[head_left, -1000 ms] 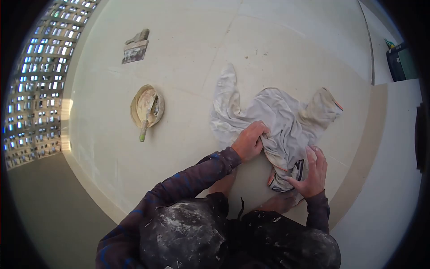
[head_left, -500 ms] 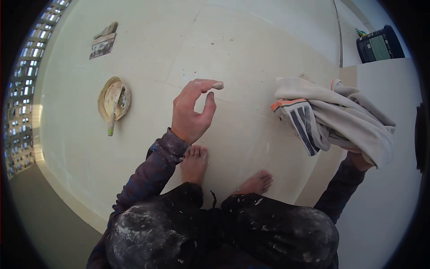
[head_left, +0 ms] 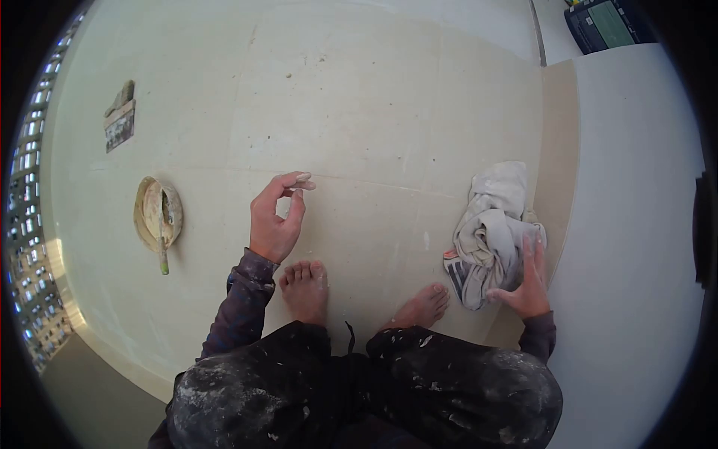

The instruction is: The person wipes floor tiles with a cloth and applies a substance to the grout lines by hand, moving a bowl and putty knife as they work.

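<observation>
Above the floor, in front of my left foot, my left hand is held with curved fingers and the thumb a little apart, holding nothing. Whitish residue coats its fingertips. At the right, a crumpled grey-white cloth with dark stripes and an orange edge lies in a heap on the floor by the wall. My right hand is at the near side of this heap, its fingers spread and resting against or just over the fabric; firm contact cannot be made out.
On the left stands a round, stained bowl with a green-ended tool laid in it. Beyond it lies a wide putty knife. A dark case sits at the top right past the wall edge. Perforated blocks line the left.
The cloth went from hanging over my right hand to lying heaped on the floor, and that hand came down with fingers spread. The view shifted; my left hand stays curved and empty.
</observation>
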`<state>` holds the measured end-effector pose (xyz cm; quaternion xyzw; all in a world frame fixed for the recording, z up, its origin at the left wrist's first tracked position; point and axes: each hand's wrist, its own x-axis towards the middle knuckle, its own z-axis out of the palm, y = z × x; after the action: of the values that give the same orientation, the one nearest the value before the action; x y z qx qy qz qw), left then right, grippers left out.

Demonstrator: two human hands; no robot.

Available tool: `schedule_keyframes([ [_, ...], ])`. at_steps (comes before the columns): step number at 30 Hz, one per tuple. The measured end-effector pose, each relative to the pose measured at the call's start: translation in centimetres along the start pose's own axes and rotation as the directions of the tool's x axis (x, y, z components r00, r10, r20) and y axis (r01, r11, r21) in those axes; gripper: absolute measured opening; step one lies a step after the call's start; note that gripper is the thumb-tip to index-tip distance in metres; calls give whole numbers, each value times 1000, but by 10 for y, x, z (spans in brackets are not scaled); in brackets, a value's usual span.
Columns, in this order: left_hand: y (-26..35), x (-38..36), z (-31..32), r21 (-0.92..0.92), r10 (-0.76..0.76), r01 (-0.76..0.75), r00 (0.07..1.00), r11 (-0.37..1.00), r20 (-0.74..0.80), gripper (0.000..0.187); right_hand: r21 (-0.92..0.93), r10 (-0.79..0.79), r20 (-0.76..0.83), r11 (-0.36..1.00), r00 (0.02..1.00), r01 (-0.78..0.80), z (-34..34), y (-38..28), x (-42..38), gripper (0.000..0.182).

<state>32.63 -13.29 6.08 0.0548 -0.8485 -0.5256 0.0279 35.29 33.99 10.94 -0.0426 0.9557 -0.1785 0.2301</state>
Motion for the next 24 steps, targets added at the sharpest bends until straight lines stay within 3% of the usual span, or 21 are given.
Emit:
schedule_keyframes([
  [2,-8,-8,0,-4,-29,29,1000,1000,10,25,-147,-306,-231,949,924,277,81,37,27,115],
  [4,-14,-10,3,-21,-60,61,998,998,3,25,-164,-218,-376,972,900,167,99,18,44,101],
  [7,-18,-20,11,-50,-152,153,988,987,29,24,-132,-241,-311,969,919,209,104,-27,61,77],
  [9,-26,-9,26,-83,-164,158,984,984,-71,22,-88,-352,-286,936,891,341,109,-63,106,64],
  [11,-21,-1,32,-89,-129,124,991,988,-45,24,-22,-462,-241,882,853,471,106,-122,135,55],
  [14,-19,25,36,-19,21,-25,989,1000,-148,29,87,-621,-316,734,718,673,126,-188,179,47],
  [16,-6,37,28,257,184,-125,958,958,-220,32,146,-598,-405,705,692,694,116,-200,178,48],
  [19,20,45,20,315,308,-283,951,906,-34,35,419,-475,-501,598,723,683,83,-192,149,50],
  [20,29,45,17,223,329,-335,942,916,65,26,545,-424,-489,533,762,647,71,-181,133,48],
  [21,29,42,20,217,328,-335,942,917,65,26,642,-341,-433,533,834,551,61,-166,117,44],
  [23,28,35,28,-5,257,-285,855,958,451,19,794,-85,-286,537,954,286,45,-141,87,36],
  [24,34,27,42,10,207,-242,851,970,483,15,842,82,-193,525,978,122,39,-130,77,32],
])
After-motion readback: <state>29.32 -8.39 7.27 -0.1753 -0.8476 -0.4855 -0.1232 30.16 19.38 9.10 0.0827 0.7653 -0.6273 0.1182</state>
